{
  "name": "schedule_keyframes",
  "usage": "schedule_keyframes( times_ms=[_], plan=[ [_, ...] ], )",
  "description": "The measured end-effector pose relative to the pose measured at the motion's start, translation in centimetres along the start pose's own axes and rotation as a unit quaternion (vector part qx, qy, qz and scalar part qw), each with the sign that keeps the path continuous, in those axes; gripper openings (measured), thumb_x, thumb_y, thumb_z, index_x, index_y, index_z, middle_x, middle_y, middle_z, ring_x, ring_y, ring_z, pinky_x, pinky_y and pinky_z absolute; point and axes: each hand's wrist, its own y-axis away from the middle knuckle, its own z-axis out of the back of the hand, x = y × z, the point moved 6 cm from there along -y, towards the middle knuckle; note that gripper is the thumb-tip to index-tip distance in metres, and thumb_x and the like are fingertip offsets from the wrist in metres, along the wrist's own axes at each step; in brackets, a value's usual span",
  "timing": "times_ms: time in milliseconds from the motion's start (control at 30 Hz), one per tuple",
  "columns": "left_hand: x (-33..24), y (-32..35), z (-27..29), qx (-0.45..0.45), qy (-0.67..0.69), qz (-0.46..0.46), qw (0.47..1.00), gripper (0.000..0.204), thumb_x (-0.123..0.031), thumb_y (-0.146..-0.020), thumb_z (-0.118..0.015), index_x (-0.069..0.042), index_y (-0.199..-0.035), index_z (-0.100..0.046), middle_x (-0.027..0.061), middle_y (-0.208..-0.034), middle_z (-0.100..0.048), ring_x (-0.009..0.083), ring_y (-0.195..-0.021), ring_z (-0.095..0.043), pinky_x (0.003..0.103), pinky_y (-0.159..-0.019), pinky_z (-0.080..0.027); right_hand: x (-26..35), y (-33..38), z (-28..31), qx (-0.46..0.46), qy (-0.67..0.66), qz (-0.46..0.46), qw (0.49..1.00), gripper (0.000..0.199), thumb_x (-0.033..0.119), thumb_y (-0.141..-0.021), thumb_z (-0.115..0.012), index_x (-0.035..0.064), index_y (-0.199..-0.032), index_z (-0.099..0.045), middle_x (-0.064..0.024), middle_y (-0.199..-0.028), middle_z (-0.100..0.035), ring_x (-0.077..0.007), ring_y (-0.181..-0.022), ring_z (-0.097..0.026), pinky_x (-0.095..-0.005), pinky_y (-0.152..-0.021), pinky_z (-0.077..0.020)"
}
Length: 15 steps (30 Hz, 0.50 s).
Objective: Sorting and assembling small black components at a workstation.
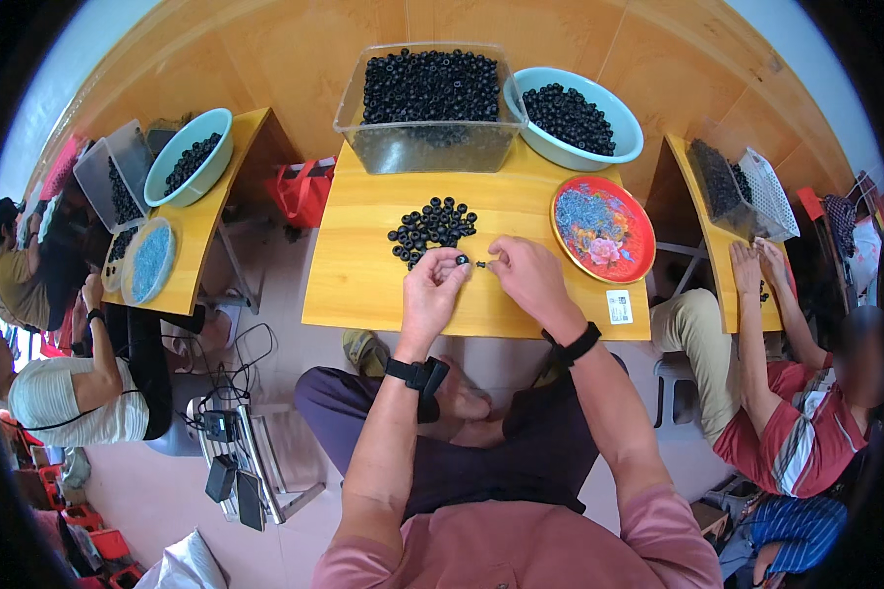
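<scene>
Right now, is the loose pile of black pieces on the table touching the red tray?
Apart. The head view shows bare yellow tabletop between the pile of black pieces and the red tray to its right.

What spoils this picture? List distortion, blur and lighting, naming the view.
Head view: the wooden wall bows into an arc and black fills the corners; head view: a co-worker's head at far right is blurred, while the left hand and right hand look fairly sharp; head view: the yellow table is brightly lit.
</scene>
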Motion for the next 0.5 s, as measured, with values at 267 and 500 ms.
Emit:
schedule_keyframes(
  times_ms=[267, 500],
  plan=[
    [-0.3, 0.3, -0.5, 0.005, -0.086, -0.015, 0.996, 0.018, -0.002, -0.093, -0.071, 0.001, -0.111, -0.068, -0.0004, -0.089, -0.068, 0.0052, -0.080, -0.060, 0.022, -0.073, -0.051, -0.2, -0.7, -1.6, 0.027, 0.104, 0.060, 0.992, 0.012, 0.011, -0.084, -0.068, 0.0032, -0.093, -0.067, -0.0176, -0.091, -0.071, -0.0347, -0.089, -0.069, -0.0473, -0.075, -0.0532],
    [-1.7, 0.6, -1.1, 0.030, -0.197, -0.057, 0.978, 0.019, -0.006, -0.090, -0.073, 0.002, -0.106, -0.070, 0.0085, -0.079, -0.068, 0.0119, -0.068, -0.061, 0.028, -0.066, -0.052, 0.3, 0.5, -0.4, 0.004, -0.093, 0.039, 0.995, 0.013, 0.008, -0.086, -0.066, -0.0008, -0.096, -0.067, -0.0210, -0.084, -0.072, -0.0384, -0.081, -0.071, -0.0452, -0.073, -0.0562]
  ],
)
